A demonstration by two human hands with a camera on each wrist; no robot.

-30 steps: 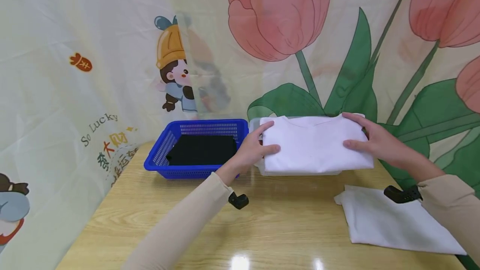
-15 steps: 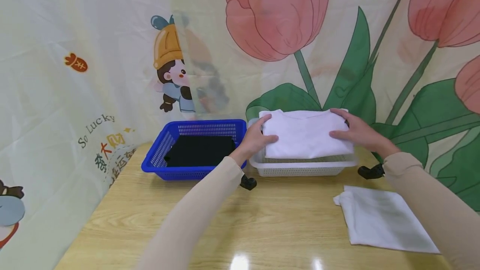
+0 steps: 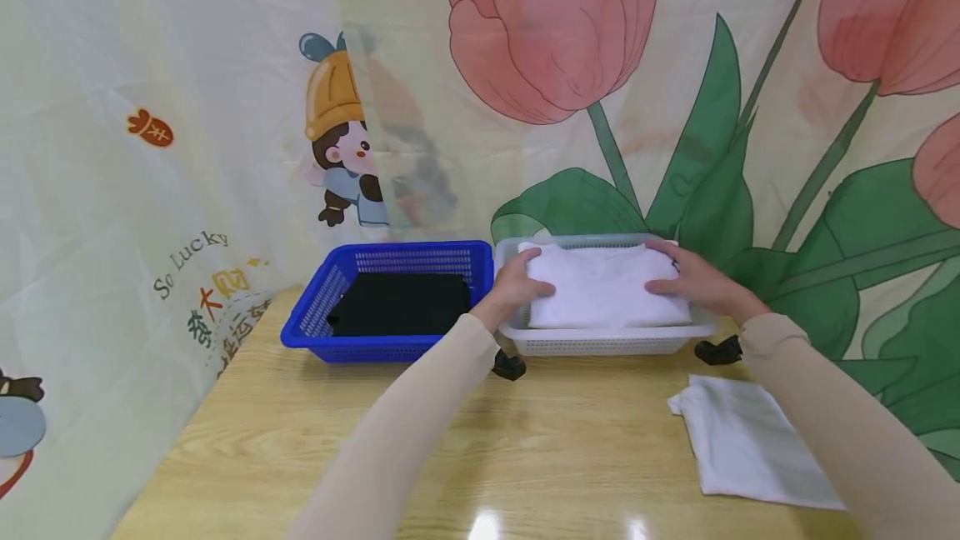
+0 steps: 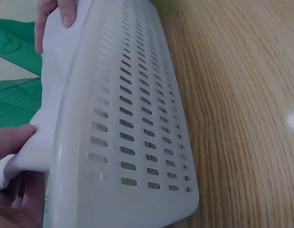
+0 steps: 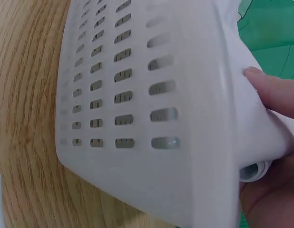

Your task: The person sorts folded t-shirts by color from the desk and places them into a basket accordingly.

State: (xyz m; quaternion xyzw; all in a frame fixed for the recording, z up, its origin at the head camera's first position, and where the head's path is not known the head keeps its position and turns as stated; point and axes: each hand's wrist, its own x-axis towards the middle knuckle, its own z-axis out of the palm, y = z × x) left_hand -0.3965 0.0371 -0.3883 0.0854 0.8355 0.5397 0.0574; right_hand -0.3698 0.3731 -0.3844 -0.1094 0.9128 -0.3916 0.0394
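A folded white shirt (image 3: 607, 286), its neckline toward the back, lies within the rim of the white plastic basket (image 3: 607, 343). My left hand (image 3: 517, 286) grips the shirt's left edge, thumb on top and fingers beneath. At the opposite edge my right hand (image 3: 693, 277) holds it the same way. In the left wrist view the shirt (image 4: 56, 71) sags at the level of the basket's rim. The right wrist view has the thumb on the cloth (image 5: 254, 118) and the fingers below it. Whether the shirt touches the basket floor is hidden.
Left of the white basket stands a blue basket (image 3: 386, 342) with folded black cloth (image 3: 401, 304) in it. Another folded white garment (image 3: 750, 440) lies at the right of the wooden table (image 3: 570, 440), partly behind my right forearm. A printed curtain (image 3: 247, 65) hangs behind.
Both hands have carried the white shirt back and left over the white basket, then lowered it inside the rim. The blue basket and the other white garment have stayed put.
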